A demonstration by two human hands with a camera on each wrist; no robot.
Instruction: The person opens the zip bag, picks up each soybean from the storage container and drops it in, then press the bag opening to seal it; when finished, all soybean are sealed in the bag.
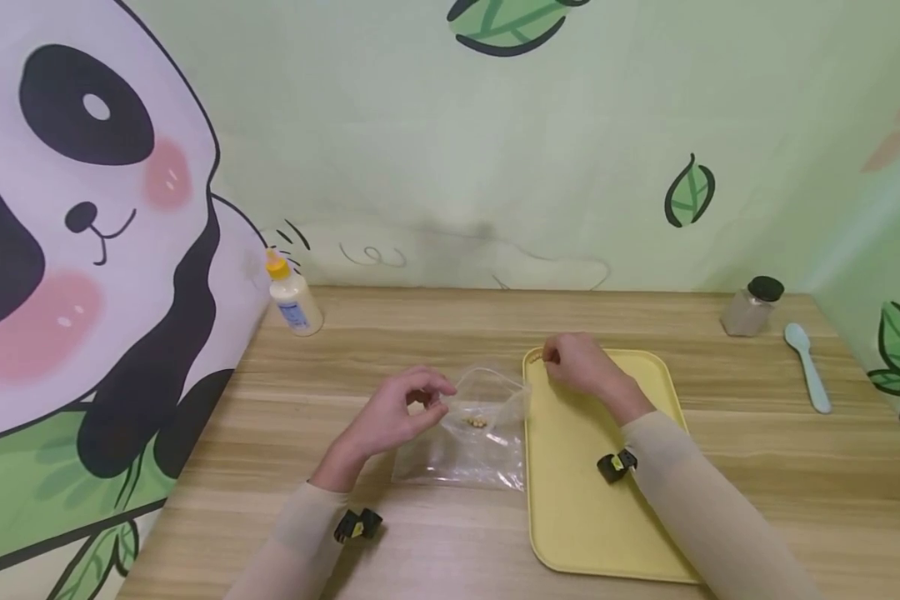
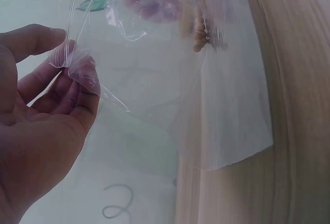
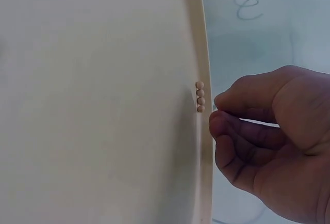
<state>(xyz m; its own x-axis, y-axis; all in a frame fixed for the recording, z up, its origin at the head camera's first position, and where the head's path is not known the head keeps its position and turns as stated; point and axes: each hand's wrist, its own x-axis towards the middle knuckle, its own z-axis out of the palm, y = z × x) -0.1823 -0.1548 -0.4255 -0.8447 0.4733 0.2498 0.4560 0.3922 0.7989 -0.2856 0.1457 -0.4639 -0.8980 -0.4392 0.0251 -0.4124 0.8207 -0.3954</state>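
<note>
My left hand (image 1: pixel 397 412) holds the upper edge of a clear plastic bag (image 1: pixel 457 458), its fingers seen through the film in the left wrist view. The bag's mouth gapes, and several small round beige beads (image 1: pixel 477 422) lie inside; they also appear as a clump of beads (image 2: pixel 199 35) in the left wrist view. My right hand (image 1: pixel 581 362) is over the far left corner of a yellow tray (image 1: pixel 585 500). There, more beads (image 3: pixel 200 97) line up against the tray's wall. The right thumb and curled fingers (image 3: pixel 227 126) come nearly together beside them, with no bead visible between the tips.
On the left at the back stands a white bottle (image 1: pixel 296 304) with a yellow nozzle. A small jar (image 1: pixel 750 308) with a black lid and a pale blue spoon (image 1: pixel 810 371) are at the right. A panda-patterned wall (image 1: pixel 420 167) bounds the wooden table (image 1: pixel 405 333).
</note>
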